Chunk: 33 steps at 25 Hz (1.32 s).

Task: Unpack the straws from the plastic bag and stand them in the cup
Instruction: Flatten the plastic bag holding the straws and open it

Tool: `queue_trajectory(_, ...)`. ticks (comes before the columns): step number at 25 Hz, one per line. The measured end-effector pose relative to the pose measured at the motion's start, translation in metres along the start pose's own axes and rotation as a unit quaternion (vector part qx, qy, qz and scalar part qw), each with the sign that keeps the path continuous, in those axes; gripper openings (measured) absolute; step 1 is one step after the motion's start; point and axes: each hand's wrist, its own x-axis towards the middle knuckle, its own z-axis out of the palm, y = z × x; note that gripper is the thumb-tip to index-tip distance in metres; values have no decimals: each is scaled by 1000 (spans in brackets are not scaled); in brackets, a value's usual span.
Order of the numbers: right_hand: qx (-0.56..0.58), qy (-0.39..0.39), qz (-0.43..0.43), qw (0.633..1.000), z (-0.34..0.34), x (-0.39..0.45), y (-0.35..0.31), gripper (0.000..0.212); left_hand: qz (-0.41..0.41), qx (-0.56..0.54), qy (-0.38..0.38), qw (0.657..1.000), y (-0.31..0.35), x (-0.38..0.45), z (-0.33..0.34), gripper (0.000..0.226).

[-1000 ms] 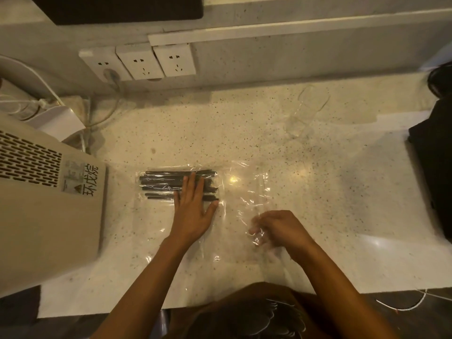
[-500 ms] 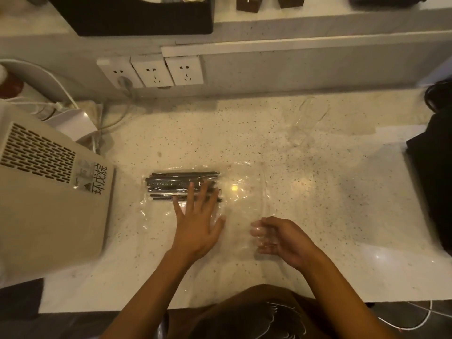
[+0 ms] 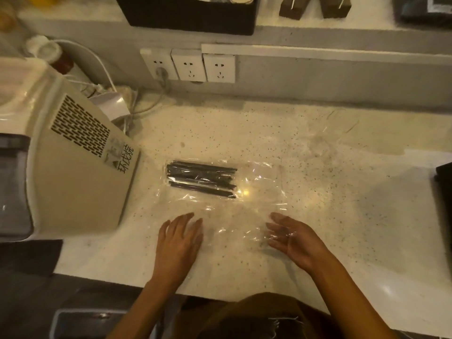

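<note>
A bundle of several black straws (image 3: 201,178) lies flat inside a clear plastic bag (image 3: 259,192) on the speckled counter. The bag spreads toward me and to the right of the straws. My left hand (image 3: 179,241) lies palm down near the bag's near left edge, fingers straight, holding nothing. My right hand (image 3: 292,238) is palm up with relaxed fingers at the bag's near right edge, apart from the straws. A clear plastic cup (image 3: 336,133) lies faintly visible on its side at the back right of the counter.
A beige machine (image 3: 73,172) fills the counter's left side. Wall sockets (image 3: 190,67) with a plugged cable sit behind, under a shelf carrying a black box (image 3: 193,15). A dark object (image 3: 444,177) stands at the right edge. The counter's front edge runs just below my wrists.
My left hand has come off the straws and pulled back toward me. My right hand has opened and turned palm up. The view has tilted up, showing more of the shelf.
</note>
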Motion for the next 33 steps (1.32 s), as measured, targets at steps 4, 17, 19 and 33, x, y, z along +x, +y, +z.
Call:
queue_trajectory(4, -74, 53, -59, 994, -10, -6, -11, 35, 28, 11, 65, 997, -9, 8, -20, 35)
queue_trajectory(17, -657, 50, -522, 543, 59, -14, 18, 35, 64, 31, 106, 992, 19, 36, -63, 17)
queue_trajectory(19, -622, 61, -572, 531, 64, -17, 3, 18, 61, 27, 123, 990, 19, 44, -77, 15)
queue_trajectory(33, -677, 78, -509, 526, 75, -82, -90, 9, 28, 23, 67, 997, 47, 90, -157, 7)
